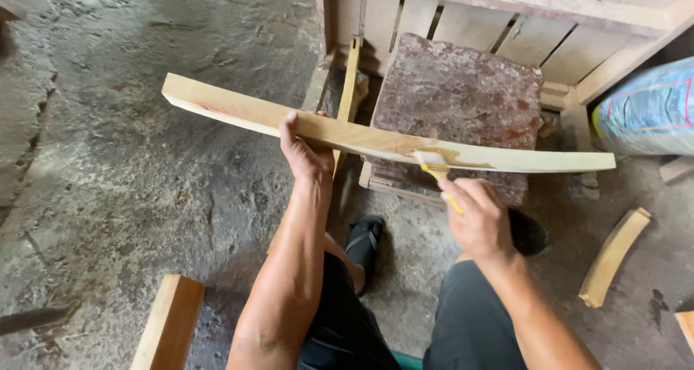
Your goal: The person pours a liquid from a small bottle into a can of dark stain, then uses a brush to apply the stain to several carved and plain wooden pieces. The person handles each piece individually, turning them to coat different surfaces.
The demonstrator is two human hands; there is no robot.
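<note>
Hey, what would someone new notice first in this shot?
A long, curved pale wooden slat spans the middle, gripped from below by the left hand. The right hand holds a small yellow-handled brush against its glossy wet patch. Behind sits a reddish stone block.

Concrete floor (130,196), curved wood offcut (613,256), stone block (455,102)

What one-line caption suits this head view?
Left hand grips a curved wooden slat while right hand holds a yellow-handled brush against it.
</note>
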